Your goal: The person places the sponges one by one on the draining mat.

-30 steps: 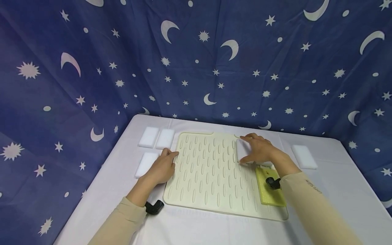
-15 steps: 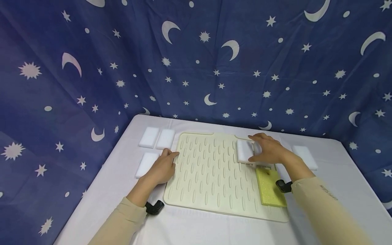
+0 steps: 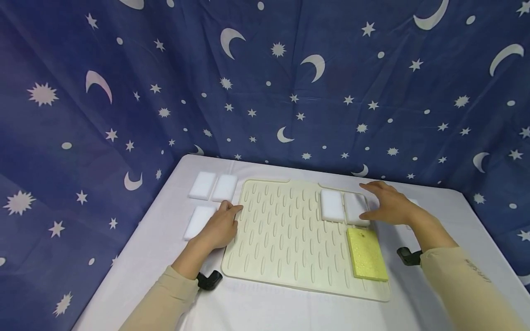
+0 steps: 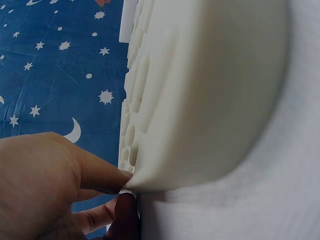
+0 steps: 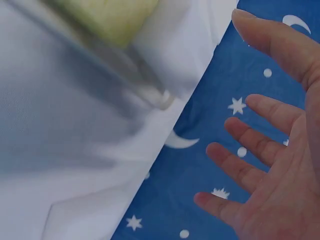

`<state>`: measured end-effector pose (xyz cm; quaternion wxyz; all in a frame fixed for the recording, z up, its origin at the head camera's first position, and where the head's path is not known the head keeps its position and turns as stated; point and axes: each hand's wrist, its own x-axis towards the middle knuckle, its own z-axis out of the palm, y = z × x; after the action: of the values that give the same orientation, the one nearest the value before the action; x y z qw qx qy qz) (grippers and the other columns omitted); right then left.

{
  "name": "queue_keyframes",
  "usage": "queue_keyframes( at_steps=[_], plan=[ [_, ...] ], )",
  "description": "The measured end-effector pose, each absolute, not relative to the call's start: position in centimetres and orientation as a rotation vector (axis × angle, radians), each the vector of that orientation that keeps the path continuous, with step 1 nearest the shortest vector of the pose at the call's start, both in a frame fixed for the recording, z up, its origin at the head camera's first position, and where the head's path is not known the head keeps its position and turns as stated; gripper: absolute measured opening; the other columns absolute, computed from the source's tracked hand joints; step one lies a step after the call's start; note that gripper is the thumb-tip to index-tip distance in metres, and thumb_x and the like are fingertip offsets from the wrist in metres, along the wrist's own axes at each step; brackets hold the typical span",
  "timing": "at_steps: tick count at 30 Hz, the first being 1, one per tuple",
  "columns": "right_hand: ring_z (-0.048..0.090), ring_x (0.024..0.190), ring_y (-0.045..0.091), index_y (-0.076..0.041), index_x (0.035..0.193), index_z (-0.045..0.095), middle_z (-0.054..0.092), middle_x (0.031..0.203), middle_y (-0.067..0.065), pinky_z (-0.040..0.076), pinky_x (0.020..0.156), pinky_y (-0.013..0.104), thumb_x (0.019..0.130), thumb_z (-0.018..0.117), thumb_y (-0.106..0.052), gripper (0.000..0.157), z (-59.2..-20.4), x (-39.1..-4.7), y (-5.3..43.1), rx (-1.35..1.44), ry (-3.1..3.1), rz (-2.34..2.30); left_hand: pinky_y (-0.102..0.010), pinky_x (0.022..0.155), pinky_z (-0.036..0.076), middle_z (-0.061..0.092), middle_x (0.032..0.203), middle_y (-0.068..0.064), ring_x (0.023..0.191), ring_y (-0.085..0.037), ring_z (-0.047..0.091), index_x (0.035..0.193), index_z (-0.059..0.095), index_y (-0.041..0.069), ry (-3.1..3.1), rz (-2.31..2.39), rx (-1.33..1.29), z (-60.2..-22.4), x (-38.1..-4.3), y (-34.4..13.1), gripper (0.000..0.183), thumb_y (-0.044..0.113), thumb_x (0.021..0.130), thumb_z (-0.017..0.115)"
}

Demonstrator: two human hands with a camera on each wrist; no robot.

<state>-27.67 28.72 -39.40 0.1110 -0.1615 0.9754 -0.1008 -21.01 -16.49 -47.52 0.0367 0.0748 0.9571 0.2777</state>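
Observation:
A cream drying mat (image 3: 281, 230) with raised oval ridges lies on the table. My left hand (image 3: 219, 225) holds the mat's left edge, and the left wrist view shows a digit of this hand (image 4: 100, 175) right at its rim. Two white sponges, a left one (image 3: 332, 205) and a right one (image 3: 354, 207), lie side by side at the mat's back right corner. A yellow sponge (image 3: 367, 254) lies in front of them, along the right side. My right hand (image 3: 389, 202) hovers by the right white sponge with fingers spread, holding nothing.
Three more white sponges lie left of the mat, two at the back (image 3: 203, 185) and one nearer (image 3: 199, 222). Another white sponge (image 3: 414, 202), mostly hidden by my right hand, lies on the table (image 3: 265, 308). A blue star-and-moon curtain (image 3: 265, 92) hangs behind.
My right hand has moved right, off the left white sponge and across the right one, uncovering both and the top of the yellow sponge. My left hand stays at the mat's edge.

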Motion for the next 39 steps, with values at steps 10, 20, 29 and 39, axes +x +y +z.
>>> queue_keyframes(
  at_steps=[10,20,29,39],
  plan=[
    [0.026,0.134,0.050,-0.010,0.152,0.030,0.023,0.152,0.026,0.029,0.099,0.072,0.075,0.078,-0.051,0.099,-39.4,-28.1,31.4,-0.425,2.850,-0.330,-0.031,0.073,0.043,0.045,0.118,-0.010,0.084,-0.019,0.047,0.141,0.048,0.006,2.939,0.870,0.218,-47.5,-21.0,-16.5,0.046,0.007,0.096,0.051],
    [0.026,0.132,0.052,-0.006,0.151,0.029,0.020,0.150,0.031,0.030,0.097,0.073,0.073,0.078,-0.055,0.104,-40.0,-28.3,33.2,-0.376,2.828,-0.350,-0.032,0.077,0.045,0.045,0.120,-0.009,0.088,-0.019,0.048,0.143,0.047,0.007,2.929,0.860,0.200,-47.6,-21.1,-16.6,0.046,0.008,0.096,0.050],
    [0.026,0.130,0.055,-0.002,0.149,0.032,0.021,0.148,0.033,0.029,0.097,0.074,0.071,0.078,-0.056,0.106,-40.6,-28.5,35.3,-0.341,2.825,-0.326,-0.033,0.080,0.045,0.044,0.120,-0.009,0.090,-0.019,0.049,0.143,0.047,0.006,2.922,0.876,0.200,-47.5,-21.1,-16.5,0.047,0.007,0.096,0.049],
    [0.023,0.129,0.058,-0.002,0.149,0.030,0.019,0.148,0.036,0.026,0.096,0.076,0.067,0.081,-0.053,0.109,-42.1,-28.7,37.7,-0.273,2.799,-0.341,-0.034,0.081,0.046,0.045,0.120,-0.010,0.091,-0.019,0.049,0.142,0.047,0.006,2.926,0.874,0.202,-47.5,-21.2,-16.5,0.046,0.007,0.096,0.050]
  ],
)
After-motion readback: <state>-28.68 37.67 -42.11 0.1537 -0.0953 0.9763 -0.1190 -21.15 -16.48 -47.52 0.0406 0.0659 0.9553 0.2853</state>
